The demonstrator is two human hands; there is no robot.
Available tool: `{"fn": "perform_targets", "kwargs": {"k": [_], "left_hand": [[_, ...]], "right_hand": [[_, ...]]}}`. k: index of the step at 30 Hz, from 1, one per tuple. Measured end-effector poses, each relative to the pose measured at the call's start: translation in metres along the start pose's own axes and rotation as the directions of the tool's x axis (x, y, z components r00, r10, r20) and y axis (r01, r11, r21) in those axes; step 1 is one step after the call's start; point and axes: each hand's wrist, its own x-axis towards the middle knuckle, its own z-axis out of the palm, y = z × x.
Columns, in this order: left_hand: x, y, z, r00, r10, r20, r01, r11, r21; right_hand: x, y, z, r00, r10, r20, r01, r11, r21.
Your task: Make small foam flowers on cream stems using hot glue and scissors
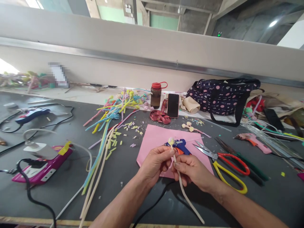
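Our left hand [155,162] pinches the pale stem [186,196] just below its bud [171,141]; our right hand [193,171] grips it a little lower. We hold the bud over the pink sheet [152,136], where a blue glue gun [182,145] lies. On the desk [123,167] to the right, we see scissors [215,156] with 1 red and 1 yellow handle.

A cream stem [182,186] is held above a dark worktable [125,164].
Topped by a small pale bud [171,141], it is pinched by the left hand [158,161] and, just lower, by the right hand [191,168]. A blue glue gun [181,145] is seen behind them on a pink sheet [149,142], with scissors [215,156] laid near the right hand.
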Motion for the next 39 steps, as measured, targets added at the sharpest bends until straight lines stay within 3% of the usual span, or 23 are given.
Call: {"fn": "perform_targets", "kwargs": {"k": [10, 27, 33, 39], "left_hand": [[0.003, 0.002, -0.004, 0.997, 0.046, -0.066, -0.05, 0.997, -0.054], [0.003, 0.005, -0.007, 0.997, 0.045, -0.069, -0.056, 0.983, -0.177], [0.005, 0.005, -0.007, 0.997, 0.039, -0.066, -0.051, 0.981, -0.187], [0.006, 0.007, -0.009, 0.987, 0.094, -0.13, -0.123, 0.964, -0.236]], "right_hand": [[-0.003, -0.002, 0.003, 0.997, 0.074, -0.016, -0.074, 0.997, -0.029], [-0.039, 0.014, 0.003, 0.96, 0.241, 0.14, -0.218, 0.962, -0.165], [-0.063, 0.007, 0.002, 0.943, 0.321, 0.084, -0.25, 0.853, -0.458], [-0.09, -0.002, -0.007, 0.934, 0.357, 0.007, -0.264, 0.705, -0.659]]}}
